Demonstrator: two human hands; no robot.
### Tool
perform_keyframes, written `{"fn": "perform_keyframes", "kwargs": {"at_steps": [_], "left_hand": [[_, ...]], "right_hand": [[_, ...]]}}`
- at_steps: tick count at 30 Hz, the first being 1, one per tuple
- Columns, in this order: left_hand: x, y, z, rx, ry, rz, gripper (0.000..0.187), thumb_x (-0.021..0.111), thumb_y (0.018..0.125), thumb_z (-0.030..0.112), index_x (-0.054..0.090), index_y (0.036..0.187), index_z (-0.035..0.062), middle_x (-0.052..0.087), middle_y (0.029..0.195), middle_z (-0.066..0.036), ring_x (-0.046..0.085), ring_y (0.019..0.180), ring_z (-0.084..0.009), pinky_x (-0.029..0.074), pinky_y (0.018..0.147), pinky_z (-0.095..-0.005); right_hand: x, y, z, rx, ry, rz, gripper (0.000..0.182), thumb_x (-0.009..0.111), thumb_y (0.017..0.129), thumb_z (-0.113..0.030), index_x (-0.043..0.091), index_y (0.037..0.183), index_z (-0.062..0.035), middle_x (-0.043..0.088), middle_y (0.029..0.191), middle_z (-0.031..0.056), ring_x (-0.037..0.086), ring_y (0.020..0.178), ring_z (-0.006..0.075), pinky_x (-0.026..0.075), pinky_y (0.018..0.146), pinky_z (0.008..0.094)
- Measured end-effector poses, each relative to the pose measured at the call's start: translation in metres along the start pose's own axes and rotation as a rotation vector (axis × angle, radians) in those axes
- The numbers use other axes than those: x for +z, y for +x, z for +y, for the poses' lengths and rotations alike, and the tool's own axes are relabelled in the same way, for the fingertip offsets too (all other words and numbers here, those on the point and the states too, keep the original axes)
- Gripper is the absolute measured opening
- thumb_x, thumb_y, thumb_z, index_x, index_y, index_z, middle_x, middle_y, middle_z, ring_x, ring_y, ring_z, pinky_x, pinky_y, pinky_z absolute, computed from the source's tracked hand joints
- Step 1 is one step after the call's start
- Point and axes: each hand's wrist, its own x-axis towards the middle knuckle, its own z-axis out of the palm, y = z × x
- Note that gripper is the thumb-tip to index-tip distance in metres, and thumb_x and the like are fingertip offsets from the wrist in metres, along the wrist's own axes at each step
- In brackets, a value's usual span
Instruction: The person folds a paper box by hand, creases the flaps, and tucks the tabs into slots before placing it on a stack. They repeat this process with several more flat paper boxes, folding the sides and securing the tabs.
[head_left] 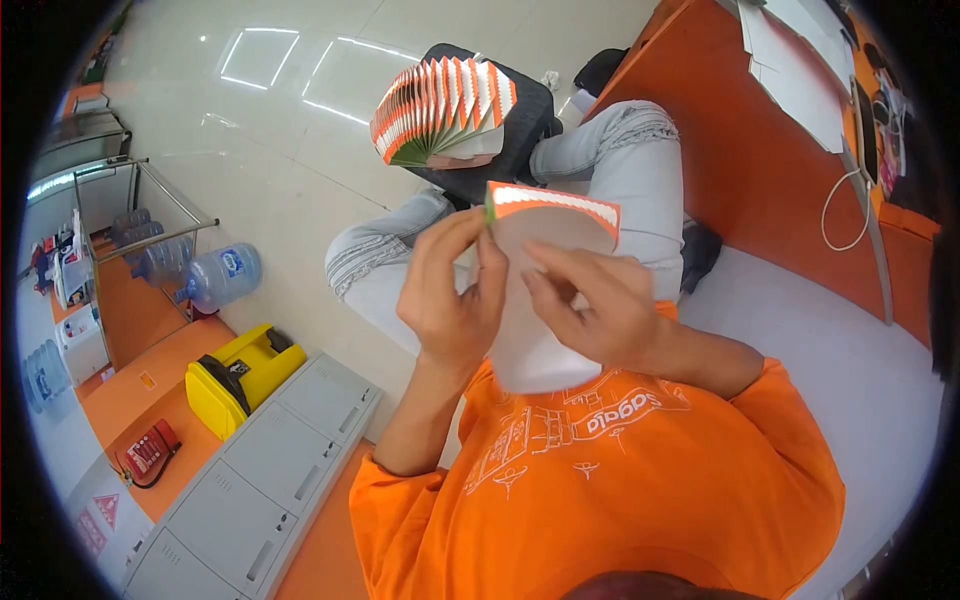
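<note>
A sheet of paper [545,300], pale with an orange and white band along its top edge and a green corner, is held up in front of my lap. My left hand [455,280] pinches its green corner between thumb and fingers. Over the sheet's right part is my right hand [600,300], thumb and forefinger bent close together; it is slightly blurred, and whatever is between the fingertips is too small to name. Beyond my knees, a fan of folded orange, white and green papers [440,110] rests on a black seat [530,110].
To the right stands an orange desk panel [700,110] with papers [795,85] and a white cable [840,240]. Grey lockers [260,470], a yellow bin [220,395], a red device [150,450] and water bottles [225,275] are at the left.
</note>
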Motion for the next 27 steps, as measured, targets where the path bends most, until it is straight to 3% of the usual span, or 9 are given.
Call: {"fn": "perform_keyframes", "kwargs": {"at_steps": [2,3,4,6,7,9,20,25,27], "left_hand": [[-0.003,0.002,-0.003,-0.094,-0.038,0.025,0.021,0.073,0.083,-0.009,0.066,0.103,-0.0045,0.071,0.101,-0.015,0.072,0.086,-0.0252,0.06,0.075,-0.0325],[-0.004,0.001,-0.003,-0.191,-0.075,0.05,0.019,0.072,0.085,-0.008,0.065,0.102,-0.0048,0.071,0.099,-0.014,0.071,0.085,-0.0227,0.061,0.073,-0.0312],[-0.004,0.002,-0.002,-0.192,-0.074,0.053,0.019,0.072,0.085,-0.008,0.065,0.102,-0.0048,0.071,0.099,-0.014,0.071,0.085,-0.0227,0.061,0.073,-0.0312],[-0.003,0.003,0.0,-0.218,-0.174,0.051,0.008,0.068,0.093,-0.004,0.065,0.1,-0.0042,0.068,0.1,-0.01,0.066,0.084,-0.0129,0.059,0.074,-0.026],[-0.002,0.003,-0.001,-0.214,-0.174,0.055,0.008,0.068,0.093,-0.004,0.065,0.1,-0.0042,0.068,0.1,-0.01,0.066,0.084,-0.0129,0.059,0.074,-0.026],[-0.004,0.001,-0.003,-0.167,-0.092,-0.003,0.015,0.071,0.087,-0.007,0.064,0.1,-0.0052,0.07,0.096,-0.013,0.07,0.081,-0.0185,0.063,0.067,-0.0289],[-0.01,0.001,-0.012,-0.204,0.011,-0.055,0.017,0.073,0.083,-0.008,0.058,0.088,-0.002,0.065,0.086,-0.009,0.067,0.071,-0.0184,0.061,0.061,-0.0298],[-0.026,0.0,-0.022,-0.157,0.03,-0.089,0.021,0.072,0.077,-0.009,0.055,0.087,-0.0013,0.062,0.082,-0.009,0.063,0.065,-0.0196,0.056,0.056,-0.0295],[-0.036,0.001,-0.03,-0.159,-0.014,-0.097,0.01,0.067,0.086,-0.007,0.059,0.089,-0.0024,0.064,0.086,-0.008,0.062,0.077,-0.0139,0.055,0.063,-0.0275]], "right_hand": [[-0.023,0.0,0.005,-0.486,-0.269,0.214,0.029,0.072,0.085,0.008,0.067,0.113,0.0036,0.068,0.091,0.0144,0.061,0.067,0.0212,0.047,0.06,0.0304],[-0.027,0.01,0.0,-0.41,-0.398,0.253,0.031,0.075,0.08,0.005,0.069,0.11,0.0043,0.065,0.094,0.0121,0.066,0.078,0.0277,0.053,0.066,0.0346],[-0.027,0.013,0.008,-0.412,-0.396,0.25,0.031,0.075,0.08,0.005,0.069,0.11,0.0043,0.065,0.094,0.0121,0.066,0.078,0.0277,0.053,0.066,0.0346],[-0.027,0.016,0.024,-0.166,-0.171,0.072,0.031,0.075,0.079,0.005,0.069,0.11,0.0047,0.065,0.1,0.0145,0.067,0.082,0.026,0.054,0.068,0.0331],[-0.028,0.016,0.023,-0.139,-0.187,0.04,0.028,0.075,0.079,0.005,0.07,0.107,0.0053,0.066,0.098,0.0143,0.067,0.079,0.0246,0.054,0.066,0.0312],[-0.028,0.019,0.016,-0.169,-0.188,0.076,0.027,0.076,0.079,0.004,0.07,0.105,0.0053,0.067,0.096,0.0144,0.068,0.077,0.0246,0.054,0.064,0.0309],[-0.004,0.009,0.005,-0.23,-0.181,0.092,0.028,0.079,0.076,0.001,0.072,0.103,0.0046,0.066,0.093,0.0136,0.067,0.074,0.0247,0.054,0.062,0.0307],[-0.009,0.023,0.01,-0.156,-0.109,0.102,0.044,0.077,0.081,0.0,0.065,0.124,0.0046,0.067,0.095,0.0147,0.067,0.076,0.0242,0.056,0.064,0.0314],[-0.015,0.021,0.028,-0.117,-0.045,0.027,0.046,0.076,0.084,-0.001,0.063,0.128,0.0042,0.067,0.097,0.0151,0.067,0.076,0.0231,0.056,0.064,0.0309]]}}
